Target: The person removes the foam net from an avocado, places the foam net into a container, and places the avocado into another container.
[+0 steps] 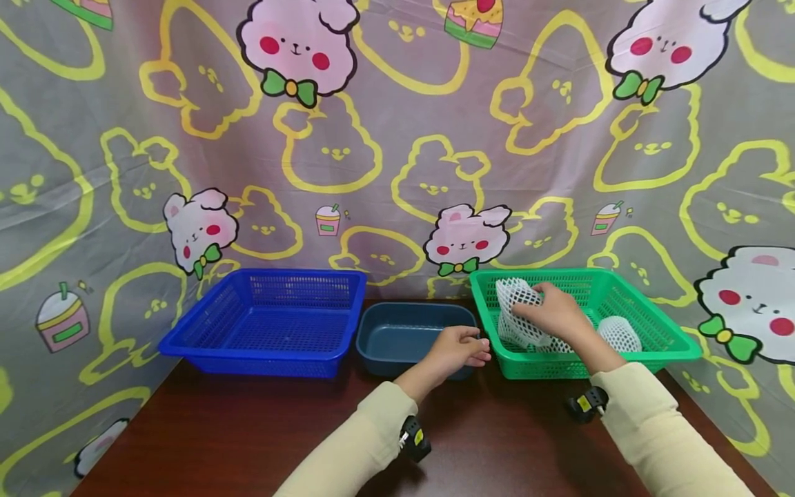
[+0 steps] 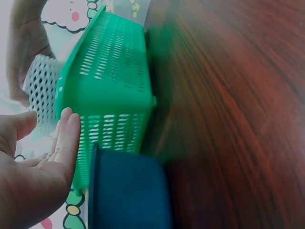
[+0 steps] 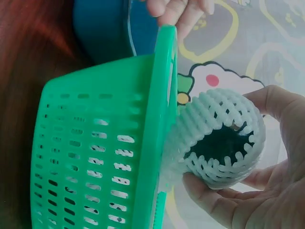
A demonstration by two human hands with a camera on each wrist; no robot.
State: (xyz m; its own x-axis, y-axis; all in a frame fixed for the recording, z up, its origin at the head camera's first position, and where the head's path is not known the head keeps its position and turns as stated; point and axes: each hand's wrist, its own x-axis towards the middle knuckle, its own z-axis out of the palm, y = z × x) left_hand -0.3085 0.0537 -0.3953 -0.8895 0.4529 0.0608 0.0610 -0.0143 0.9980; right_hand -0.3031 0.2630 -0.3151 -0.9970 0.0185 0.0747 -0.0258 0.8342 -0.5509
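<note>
My right hand (image 1: 554, 316) grips a white foam fruit net (image 1: 517, 293) at the left end of the green basket (image 1: 667, 356). In the right wrist view, the same foam net (image 3: 217, 107) has an open end facing the camera, with something dark inside that I cannot make out. Thumb and fingers lie on opposite sides of it. My left hand (image 1: 456, 351) hovers over the right end of the dark blue tub (image 1: 381, 364), close to the basket's corner. Its fingers are loosely extended in the left wrist view, with nothing held. Another foam net (image 1: 620, 335) lies in the basket's right part.
A blue plastic basket (image 1: 254, 359) stands on the left of the brown wooden table (image 1: 236, 428), with the tub between the two baskets. More white netting lies under my right hand. A patterned curtain (image 1: 385, 83) hangs right behind the containers.
</note>
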